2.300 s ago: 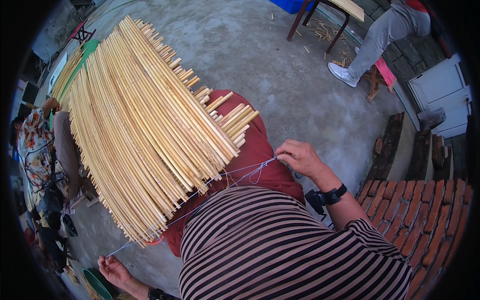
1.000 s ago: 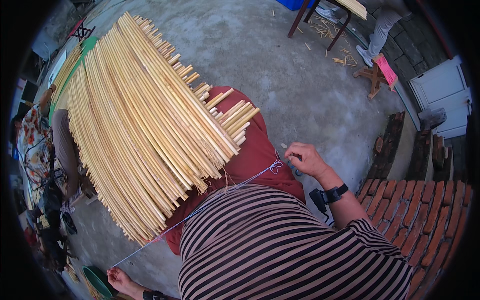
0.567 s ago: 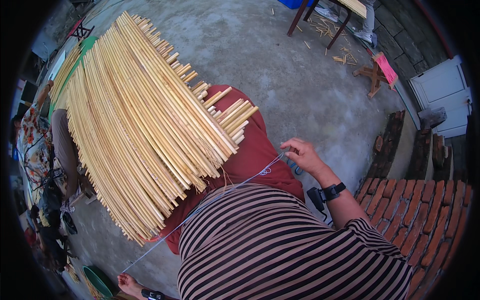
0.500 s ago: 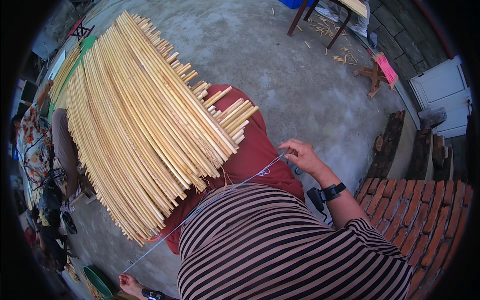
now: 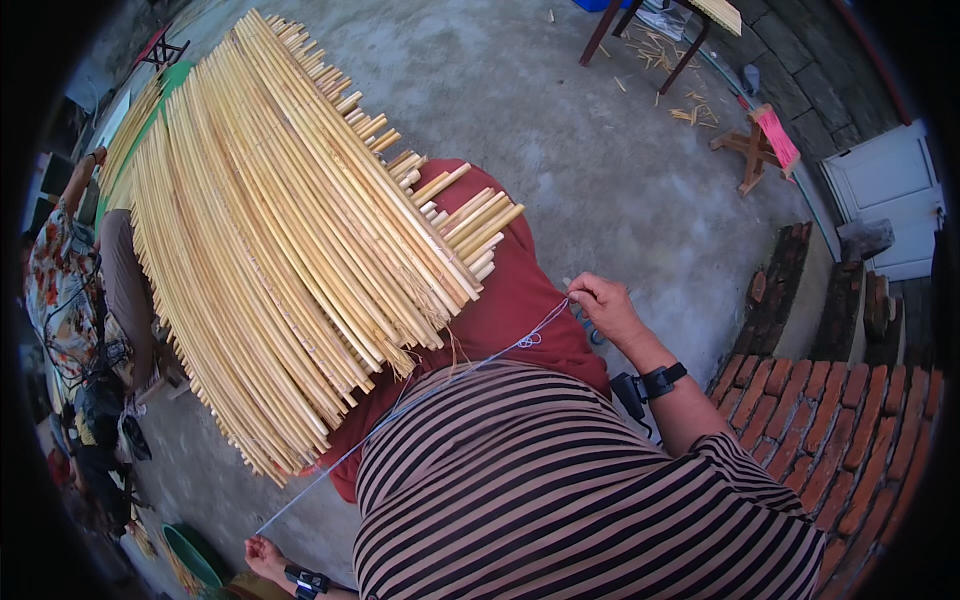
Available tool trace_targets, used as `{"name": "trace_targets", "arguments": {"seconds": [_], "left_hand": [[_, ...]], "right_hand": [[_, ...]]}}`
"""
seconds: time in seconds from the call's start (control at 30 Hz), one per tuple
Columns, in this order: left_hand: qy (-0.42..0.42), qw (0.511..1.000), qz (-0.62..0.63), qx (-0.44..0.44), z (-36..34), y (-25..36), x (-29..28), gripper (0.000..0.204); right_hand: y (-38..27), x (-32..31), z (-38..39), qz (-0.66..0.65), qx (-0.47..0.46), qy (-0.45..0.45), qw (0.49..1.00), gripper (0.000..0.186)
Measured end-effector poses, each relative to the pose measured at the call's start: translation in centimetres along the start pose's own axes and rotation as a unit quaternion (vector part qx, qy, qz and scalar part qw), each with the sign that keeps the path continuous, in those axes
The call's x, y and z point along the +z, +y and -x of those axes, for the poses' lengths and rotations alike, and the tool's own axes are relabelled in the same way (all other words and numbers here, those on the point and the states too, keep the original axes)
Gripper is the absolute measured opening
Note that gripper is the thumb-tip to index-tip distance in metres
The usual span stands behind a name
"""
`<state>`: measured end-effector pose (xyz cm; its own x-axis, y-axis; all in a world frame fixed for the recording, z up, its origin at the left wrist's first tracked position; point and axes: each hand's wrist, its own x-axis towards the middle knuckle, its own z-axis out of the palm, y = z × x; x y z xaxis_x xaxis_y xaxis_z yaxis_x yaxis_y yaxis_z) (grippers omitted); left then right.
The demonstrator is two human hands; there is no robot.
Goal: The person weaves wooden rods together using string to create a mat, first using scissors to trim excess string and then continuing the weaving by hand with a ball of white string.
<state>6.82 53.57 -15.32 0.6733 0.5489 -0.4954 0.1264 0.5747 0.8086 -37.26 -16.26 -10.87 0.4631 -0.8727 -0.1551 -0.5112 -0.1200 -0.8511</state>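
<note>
Between my two hands a thin light-blue string (image 5: 470,368) is stretched across my lap, in front of my striped shirt. My right hand (image 5: 604,303) pinches one end, and a small tangled loop hangs from the string a little to its left. Low on the left, my left hand (image 5: 264,556) is closed on the other end. Over my red-trousered thighs and beyond lies a wide mat of pale straw-coloured stalks (image 5: 270,240) laid side by side. Several short cut stalk ends stick out along its right edge, and loose fibres hang from the near end.
A person in a flowered top (image 5: 65,275) sits at the far left beside the mat. A green basin (image 5: 192,555) stands at lower left. At right are a brick surface (image 5: 830,430) and a wooden folding stool (image 5: 750,150). Cut stalk pieces (image 5: 655,48) litter the concrete under a table.
My left hand has shifted slightly right and up. The right hand's fingers have closed more tightly on the string and turned a little. The string stays stretched between them.
</note>
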Motion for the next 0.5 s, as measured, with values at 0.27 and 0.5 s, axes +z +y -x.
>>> {"name": "trace_targets", "arguments": {"seconds": [0.27, 0.5], "left_hand": [[-0.016, 1.000, 0.003, -0.020, -0.2, -0.6, 0.3, 0.010], [-0.058, 0.998, 0.003, -0.030, -0.6, -1.0, -0.2, 0.006]], "right_hand": [[-9.0, 1.3, 0.3, 0.021, -0.240, -0.170, 0.956, 0.011], [-10.8, 1.1, -0.2, 0.168, -0.264, -0.293, 0.903, 0.005]]}}
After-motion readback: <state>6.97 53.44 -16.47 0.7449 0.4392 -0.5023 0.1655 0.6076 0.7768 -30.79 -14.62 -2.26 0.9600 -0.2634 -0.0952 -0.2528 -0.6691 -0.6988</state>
